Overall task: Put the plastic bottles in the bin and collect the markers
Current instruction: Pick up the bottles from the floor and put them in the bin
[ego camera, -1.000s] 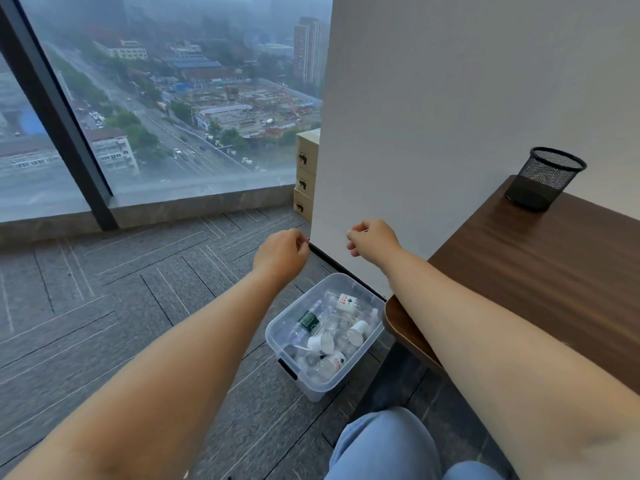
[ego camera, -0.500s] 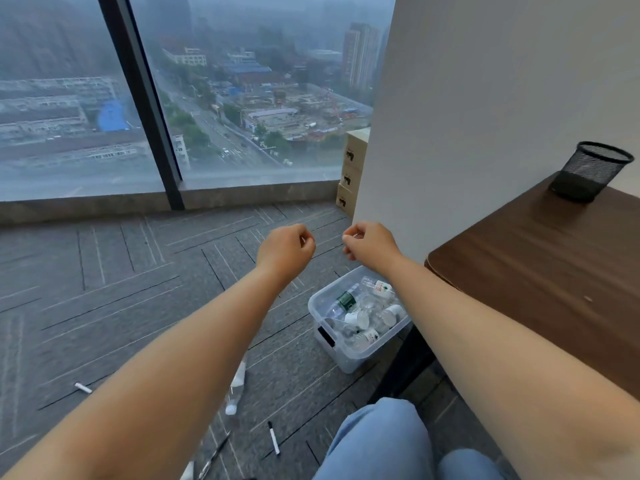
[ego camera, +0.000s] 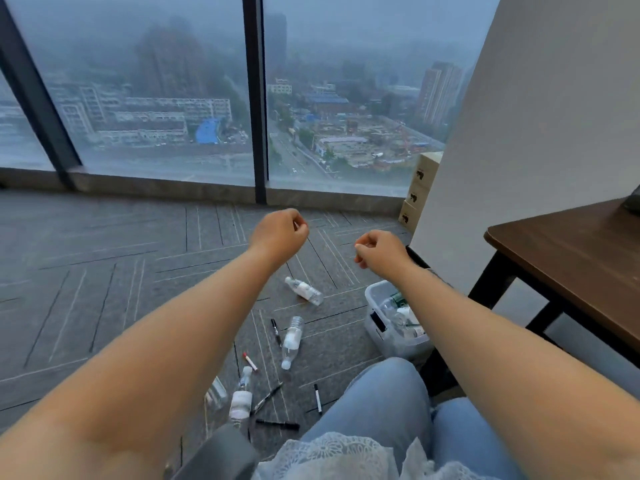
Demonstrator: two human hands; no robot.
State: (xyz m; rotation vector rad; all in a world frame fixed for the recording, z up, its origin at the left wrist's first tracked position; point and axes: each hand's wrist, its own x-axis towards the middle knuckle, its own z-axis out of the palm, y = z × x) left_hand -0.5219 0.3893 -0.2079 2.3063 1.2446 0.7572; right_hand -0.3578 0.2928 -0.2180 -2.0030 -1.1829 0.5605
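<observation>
My left hand [ego camera: 278, 233] and my right hand [ego camera: 379, 252] are stretched out in front of me, both curled into loose fists with nothing in them. Below them on the carpet lie clear plastic bottles: one [ego camera: 304, 290] farthest out, one [ego camera: 291, 341] in the middle, one [ego camera: 241, 396] close to my knees. Several markers lie among them: a black one [ego camera: 276, 331], a red-capped one [ego camera: 250, 361], and others [ego camera: 317, 399] by my leg. The clear plastic bin [ego camera: 375, 322] with several bottles inside stands on the floor under my right forearm, partly hidden by it.
A dark wooden table [ego camera: 568, 251] stands to the right, its leg next to the bin. A white wall [ego camera: 519, 133] and stacked cardboard boxes [ego camera: 419, 192] are behind it. Floor-to-ceiling windows [ego camera: 166, 98] run along the far side of the grey carpet [ego camera: 104, 254]. My jeans-clad knees [ego camera: 391, 393] fill the bottom.
My view has swung left: the bin and table slid to the right, and the bottles and markers on the carpet came into view. Both hands stay in closed fists.
</observation>
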